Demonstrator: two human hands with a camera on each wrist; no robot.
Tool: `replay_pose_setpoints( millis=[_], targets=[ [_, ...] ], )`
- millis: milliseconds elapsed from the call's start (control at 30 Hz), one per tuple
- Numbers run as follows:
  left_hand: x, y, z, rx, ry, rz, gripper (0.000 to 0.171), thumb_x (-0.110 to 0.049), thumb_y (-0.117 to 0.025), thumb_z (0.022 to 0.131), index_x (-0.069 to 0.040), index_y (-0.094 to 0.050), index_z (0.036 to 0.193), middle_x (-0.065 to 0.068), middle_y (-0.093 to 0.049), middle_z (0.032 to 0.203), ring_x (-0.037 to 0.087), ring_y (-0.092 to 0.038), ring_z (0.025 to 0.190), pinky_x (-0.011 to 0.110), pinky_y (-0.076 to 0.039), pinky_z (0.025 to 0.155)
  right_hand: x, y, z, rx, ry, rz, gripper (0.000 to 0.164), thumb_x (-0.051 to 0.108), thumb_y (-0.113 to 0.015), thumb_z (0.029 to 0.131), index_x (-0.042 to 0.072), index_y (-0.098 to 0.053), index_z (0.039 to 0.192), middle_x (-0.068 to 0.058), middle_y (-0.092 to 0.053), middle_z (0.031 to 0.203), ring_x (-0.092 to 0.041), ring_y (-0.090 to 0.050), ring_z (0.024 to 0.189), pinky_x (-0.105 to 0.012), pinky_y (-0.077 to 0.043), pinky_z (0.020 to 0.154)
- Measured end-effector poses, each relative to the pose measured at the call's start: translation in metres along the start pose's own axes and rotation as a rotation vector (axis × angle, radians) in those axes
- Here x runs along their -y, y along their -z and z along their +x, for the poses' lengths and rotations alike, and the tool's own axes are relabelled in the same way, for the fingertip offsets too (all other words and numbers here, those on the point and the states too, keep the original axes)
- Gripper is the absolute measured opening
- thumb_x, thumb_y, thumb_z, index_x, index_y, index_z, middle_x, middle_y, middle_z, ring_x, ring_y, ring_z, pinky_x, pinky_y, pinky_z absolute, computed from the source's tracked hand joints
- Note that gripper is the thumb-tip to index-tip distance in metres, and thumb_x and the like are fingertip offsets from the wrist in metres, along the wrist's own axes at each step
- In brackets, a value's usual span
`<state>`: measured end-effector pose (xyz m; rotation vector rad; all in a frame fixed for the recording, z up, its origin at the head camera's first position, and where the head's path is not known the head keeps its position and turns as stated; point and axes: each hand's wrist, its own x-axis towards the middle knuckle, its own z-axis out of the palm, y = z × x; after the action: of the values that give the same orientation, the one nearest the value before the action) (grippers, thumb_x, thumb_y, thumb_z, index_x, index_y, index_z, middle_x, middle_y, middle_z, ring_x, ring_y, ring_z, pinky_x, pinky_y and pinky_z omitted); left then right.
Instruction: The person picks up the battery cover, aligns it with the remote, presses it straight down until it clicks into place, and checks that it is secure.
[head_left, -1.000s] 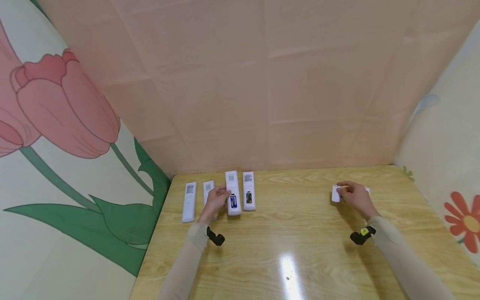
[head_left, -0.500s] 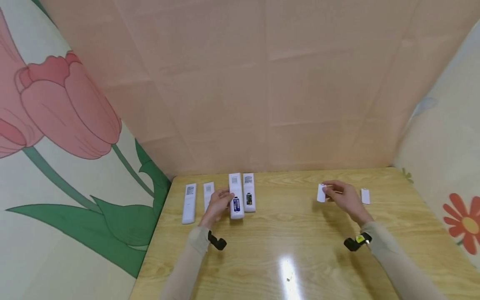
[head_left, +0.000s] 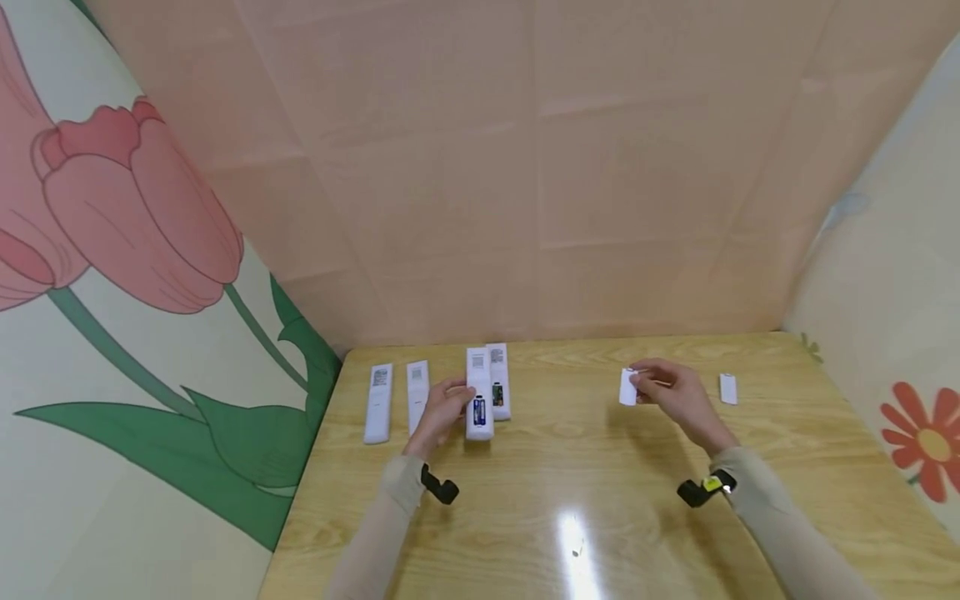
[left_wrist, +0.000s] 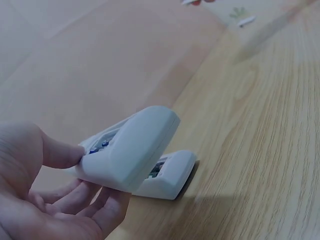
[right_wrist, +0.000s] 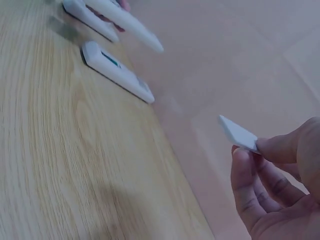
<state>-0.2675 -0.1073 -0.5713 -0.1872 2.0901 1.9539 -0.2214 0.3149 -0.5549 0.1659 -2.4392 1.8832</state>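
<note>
My left hand (head_left: 444,410) grips a white remote control (head_left: 478,363) by its side, thumb on top and fingers beneath, lifted off the table. Its back faces up, and blue batteries (head_left: 479,411) show in the uncovered compartment. In the left wrist view the held remote (left_wrist: 142,145) is tilted above another one. That other remote (head_left: 498,360) lies on the table with its compartment also uncovered. Over to the right, my right hand (head_left: 681,400) pinches a small white battery cover (head_left: 628,387) between thumb and fingers, raised above the table, as the right wrist view confirms with the cover (right_wrist: 239,134).
Two more white remotes, one at the far left (head_left: 378,403) and one partly behind my left hand (head_left: 417,385), lie back up. A second battery cover (head_left: 728,388) rests on the wooden table (head_left: 600,467) at right. Walls border the table's back and sides.
My right hand has carried the battery cover leftward, leaving the other cover on the table in full sight. The left hand has moved the held remote slightly right, now partly overlapping the one behind.
</note>
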Motion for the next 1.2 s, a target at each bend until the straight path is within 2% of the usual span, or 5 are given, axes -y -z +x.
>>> replay_pose_setpoints(
  millis=[200, 500, 967, 1100, 1200],
  targets=[
    [0.001, -0.007, -0.001, 0.016, -0.024, -0.005, 0.054, -0.021, -0.066, 0.106, 0.003, -0.053, 0.152, 0.023, -0.066, 0.143, 0.022, -0.072, 0.110, 0.041, -0.062, 0.097, 0.009, -0.008, -0.004, 0.048, -0.026, 0.011, 0.040, 0.020, -0.069, 0.106, -0.005, -0.064, 0.137, -0.018, -0.072, 0.114, -0.016, -0.075, 0.090, -0.038, -0.066, 0.084],
    [0.002, -0.027, -0.009, 0.026, -0.054, -0.104, 0.048, -0.016, -0.067, 0.105, 0.006, -0.056, 0.146, 0.024, -0.070, 0.135, 0.017, -0.071, 0.098, 0.038, -0.063, 0.089, 0.020, -0.020, -0.006, 0.086, -0.043, 0.051, 0.039, 0.019, -0.069, 0.107, -0.005, -0.064, 0.137, -0.025, -0.068, 0.123, -0.016, -0.073, 0.097, -0.036, -0.066, 0.082],
    [0.009, -0.044, -0.017, 0.030, -0.041, -0.121, 0.041, -0.022, -0.066, 0.106, 0.003, -0.058, 0.138, 0.018, -0.073, 0.123, 0.017, -0.069, 0.097, 0.035, -0.061, 0.081, 0.020, -0.034, -0.009, 0.090, -0.044, 0.098, 0.038, 0.016, -0.071, 0.105, -0.007, -0.065, 0.135, -0.026, -0.067, 0.124, -0.015, -0.074, 0.098, -0.044, -0.067, 0.084],
    [0.010, -0.049, -0.020, 0.039, -0.051, -0.122, 0.040, -0.022, -0.065, 0.107, 0.003, -0.057, 0.138, 0.019, -0.074, 0.125, 0.018, -0.071, 0.099, 0.038, -0.063, 0.084, 0.025, -0.037, -0.010, 0.086, -0.025, 0.091, 0.037, 0.015, -0.071, 0.105, -0.007, -0.066, 0.133, -0.020, -0.069, 0.119, -0.016, -0.075, 0.096, -0.047, -0.066, 0.084],
    [0.011, -0.052, -0.021, 0.055, -0.057, -0.130, 0.040, -0.021, -0.065, 0.107, 0.003, -0.057, 0.138, 0.020, -0.073, 0.127, 0.019, -0.071, 0.101, 0.041, -0.064, 0.086, 0.029, -0.040, -0.011, 0.079, -0.015, 0.097, 0.035, 0.014, -0.071, 0.104, -0.008, -0.066, 0.132, -0.014, -0.070, 0.114, -0.016, -0.075, 0.095, -0.041, -0.067, 0.081]
  ],
)
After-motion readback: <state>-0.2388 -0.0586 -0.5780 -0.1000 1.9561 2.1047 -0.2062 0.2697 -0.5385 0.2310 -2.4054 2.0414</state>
